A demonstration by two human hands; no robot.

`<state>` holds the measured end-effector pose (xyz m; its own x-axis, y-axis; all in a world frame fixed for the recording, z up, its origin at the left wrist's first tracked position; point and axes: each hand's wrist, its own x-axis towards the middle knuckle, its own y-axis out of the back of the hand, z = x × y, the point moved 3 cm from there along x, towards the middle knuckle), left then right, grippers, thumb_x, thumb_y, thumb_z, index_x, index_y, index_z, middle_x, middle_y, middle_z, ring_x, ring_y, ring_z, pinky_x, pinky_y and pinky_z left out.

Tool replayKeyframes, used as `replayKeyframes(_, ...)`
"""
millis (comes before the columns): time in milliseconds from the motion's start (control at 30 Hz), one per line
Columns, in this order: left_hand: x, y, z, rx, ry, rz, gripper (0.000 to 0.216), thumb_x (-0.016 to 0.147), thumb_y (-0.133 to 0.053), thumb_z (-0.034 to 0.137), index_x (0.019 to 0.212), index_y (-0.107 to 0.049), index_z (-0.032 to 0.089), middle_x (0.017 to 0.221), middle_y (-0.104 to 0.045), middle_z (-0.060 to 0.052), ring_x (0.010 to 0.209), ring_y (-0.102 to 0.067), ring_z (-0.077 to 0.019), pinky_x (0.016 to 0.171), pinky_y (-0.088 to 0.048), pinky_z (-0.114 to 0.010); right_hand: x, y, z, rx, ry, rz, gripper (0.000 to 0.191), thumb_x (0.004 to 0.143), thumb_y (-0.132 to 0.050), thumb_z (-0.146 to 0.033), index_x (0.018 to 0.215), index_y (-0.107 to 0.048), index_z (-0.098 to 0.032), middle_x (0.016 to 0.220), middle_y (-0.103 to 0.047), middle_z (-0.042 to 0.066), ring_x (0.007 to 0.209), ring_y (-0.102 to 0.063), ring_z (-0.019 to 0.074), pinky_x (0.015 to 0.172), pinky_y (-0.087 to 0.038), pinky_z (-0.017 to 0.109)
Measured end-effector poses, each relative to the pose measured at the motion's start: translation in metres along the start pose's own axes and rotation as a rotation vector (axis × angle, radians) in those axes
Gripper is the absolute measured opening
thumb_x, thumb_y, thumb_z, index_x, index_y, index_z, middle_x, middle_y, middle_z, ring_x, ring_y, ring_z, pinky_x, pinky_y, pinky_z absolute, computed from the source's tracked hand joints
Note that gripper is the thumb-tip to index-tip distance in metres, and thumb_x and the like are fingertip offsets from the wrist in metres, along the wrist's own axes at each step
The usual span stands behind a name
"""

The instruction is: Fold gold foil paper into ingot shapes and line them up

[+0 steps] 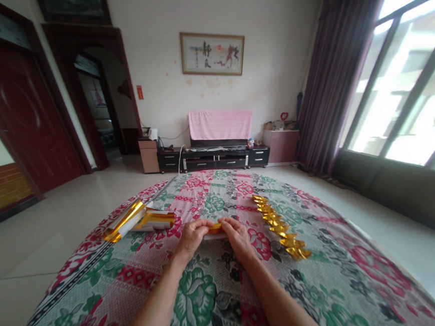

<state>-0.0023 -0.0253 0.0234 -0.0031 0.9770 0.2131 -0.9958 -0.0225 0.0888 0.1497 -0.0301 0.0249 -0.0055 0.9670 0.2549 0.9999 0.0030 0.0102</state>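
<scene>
Now | left hand [191, 238], right hand [239, 236] pinch gold foil [215, 228] | wall calligraphy [212, 54] illegible

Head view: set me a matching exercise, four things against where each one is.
1. small gold piece
2. row of folded gold pieces
3. gold foil sheets
4. pink cloth

A. draped at the far wall
B. between left hand and right hand
C. on the floral cloth, left of the hands
D. on the floral cloth, right of the hands

Pairs: 1-B, 2-D, 3-C, 4-A
</scene>
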Motion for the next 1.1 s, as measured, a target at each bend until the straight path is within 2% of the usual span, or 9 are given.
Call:
replayKeyframes(100,-0.0010,-0.0003,-0.0003,-0.038,0.044,0.011,0.025,0.063,-0.054,0.020,0.081,-0.070,0.016,0.067,-0.066,0.000,0.064,-0.056,-0.0147,0.063,-0.042,-0.025,0.0006,-0.0004,0.0034,0.023,-0.001,0.004,0.027,0.072,-0.056,-0.038,0.083,-0.068,-0.017,0.074,-0.065,0.000,0.067,-0.055,0.0149,0.062,-0.042,0.022)
replayKeyframes(300,-0.0017,-0.0013,0.0024,-0.098,0.069,0.025,0.026,0.061,-0.056,0.020,0.082,-0.070,0.015,0.068,-0.066,0.000,0.064,-0.054,-0.0135,0.065,-0.040,-0.024,0.0015,-0.0006,0.0052,0.052,-0.001,0.021,0.027,0.071,-0.057,-0.038,0.083,-0.068,-0.017,0.074,-0.065,0.000,0.067,-0.054,0.0146,0.062,-0.041,0.023)
replayKeyframes(533,-0.0027,0.0008,0.0012,-0.091,0.086,-0.012,0.029,0.063,-0.053,0.020,0.086,-0.069,0.016,0.063,-0.064,0.002,0.060,-0.053,-0.0127,0.062,-0.040,-0.024,0.0029,-0.0007,0.0097,0.059,-0.007,0.021,0.027,0.070,-0.057,-0.038,0.084,-0.067,-0.016,0.072,-0.064,0.000,0.065,-0.053,0.0137,0.061,-0.042,0.022)
replayKeyframes(667,-0.0030,0.0011,-0.0002,-0.140,0.080,-0.066,0.030,0.067,-0.053,0.026,0.091,-0.069,0.016,0.071,-0.067,-0.001,0.069,-0.058,-0.0166,0.069,-0.043,-0.028,0.0017,-0.0003,0.0073,0.050,-0.004,0.035,0.028,0.070,-0.058,-0.039,0.084,-0.067,-0.016,0.074,-0.065,0.001,0.067,-0.055,0.0147,0.063,-0.043,0.023)
replayKeyframes(833,-0.0028,0.0004,0.0037,-0.152,0.051,-0.029,0.030,0.070,-0.055,0.035,0.088,-0.069,0.015,0.085,-0.069,-0.005,0.084,-0.060,-0.0194,0.078,-0.044,-0.029,0.0011,-0.0006,0.0051,0.047,-0.001,0.049,0.029,0.068,-0.059,-0.040,0.083,-0.068,-0.017,0.076,-0.066,0.001,0.070,-0.057,0.0164,0.066,-0.044,0.025)
replayKeyframes(933,-0.0029,-0.0005,0.0052,-0.139,0.067,-0.033,0.032,0.069,-0.057,0.035,0.092,-0.068,0.015,0.084,-0.069,-0.004,0.078,-0.060,-0.0181,0.074,-0.044,-0.029,0.0010,-0.0015,0.0047,0.052,0.004,0.057,0.029,0.068,-0.059,-0.041,0.083,-0.068,-0.017,0.075,-0.066,0.001,0.069,-0.058,0.0169,0.066,-0.045,0.026)
replayKeyframes(1100,-0.0036,0.0009,0.0038,-0.082,0.094,-0.006,0.029,0.066,-0.059,0.032,0.087,-0.069,0.014,0.064,-0.064,0.000,0.059,-0.053,-0.0129,0.059,-0.039,-0.024,-0.0004,-0.0022,0.0024,0.045,0.010,0.065,0.028,0.069,-0.058,-0.039,0.083,-0.067,-0.017,0.075,-0.066,0.001,0.069,-0.058,0.0171,0.065,-0.045,0.026)
